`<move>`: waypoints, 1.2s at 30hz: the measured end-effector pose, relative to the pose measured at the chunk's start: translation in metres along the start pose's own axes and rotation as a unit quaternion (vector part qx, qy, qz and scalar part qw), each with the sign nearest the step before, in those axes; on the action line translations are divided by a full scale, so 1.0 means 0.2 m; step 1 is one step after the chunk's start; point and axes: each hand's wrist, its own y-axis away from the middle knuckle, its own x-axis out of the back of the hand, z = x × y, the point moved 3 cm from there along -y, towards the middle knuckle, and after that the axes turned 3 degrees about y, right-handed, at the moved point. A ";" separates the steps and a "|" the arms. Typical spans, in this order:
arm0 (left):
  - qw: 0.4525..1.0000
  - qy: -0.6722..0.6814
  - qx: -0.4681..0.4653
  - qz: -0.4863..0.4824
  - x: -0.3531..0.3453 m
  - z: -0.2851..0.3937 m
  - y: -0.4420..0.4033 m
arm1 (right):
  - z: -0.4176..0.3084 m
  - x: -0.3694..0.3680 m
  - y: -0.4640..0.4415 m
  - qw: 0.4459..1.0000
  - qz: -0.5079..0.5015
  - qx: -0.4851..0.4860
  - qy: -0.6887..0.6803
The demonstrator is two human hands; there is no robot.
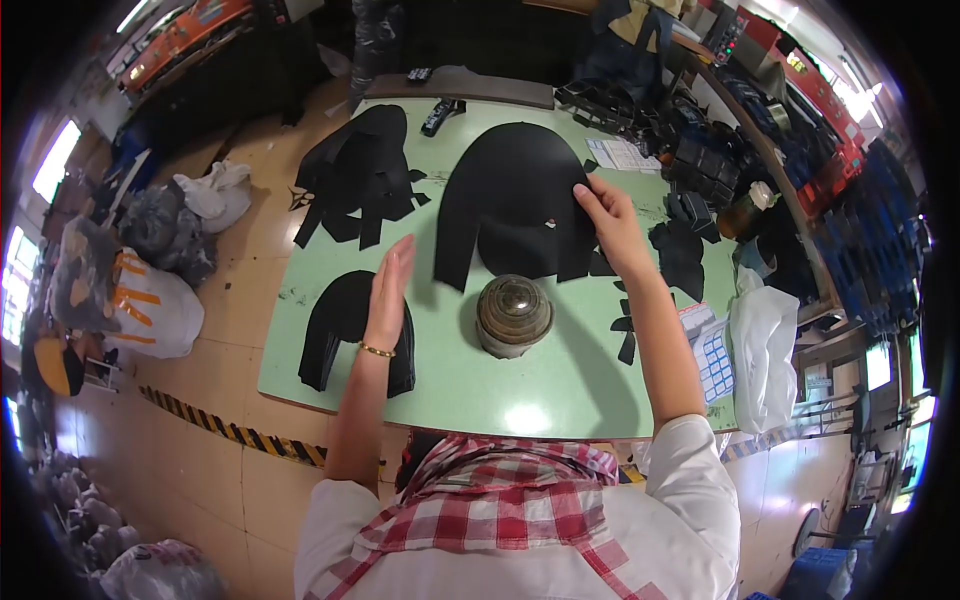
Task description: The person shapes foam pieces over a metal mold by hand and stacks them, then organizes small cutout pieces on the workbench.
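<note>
My right hand [612, 222] pinches the right edge of a large black arch-shaped sheet [515, 175], thumb on top. The sheet is held above the green table [450, 385], its two legs pointing toward me. My left hand [388, 290] is stretched out edge-on with fingers straight, holding nothing. Beneath it lies a pile of smaller black arch-shaped pieces [335, 315], partly hidden by the hand and wrist. A domed, dull metal-looking weight [514, 312] stands between my arms, just below the sheet.
Black cut pieces [365, 165] lie at the back left, more [680, 255] at the right. A dark bar [460, 90] lies along the far edge. A white plastic bag [765, 350], a printed card [712, 365] and a jar [748, 208] are at the right. Bags [160, 300] stand on the floor.
</note>
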 end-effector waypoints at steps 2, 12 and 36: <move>0.977 0.174 0.110 -0.063 -0.13 0.12 0.01 | -0.03 0.00 0.02 0.997 -0.039 -0.046 -0.040; 0.988 0.068 0.081 -0.116 -0.23 0.19 0.08 | 0.29 -0.12 0.22 0.990 0.044 0.014 0.130; 0.962 -0.220 -0.071 0.148 -0.36 -0.22 0.20 | 0.56 -0.26 0.57 0.956 0.250 -0.034 0.148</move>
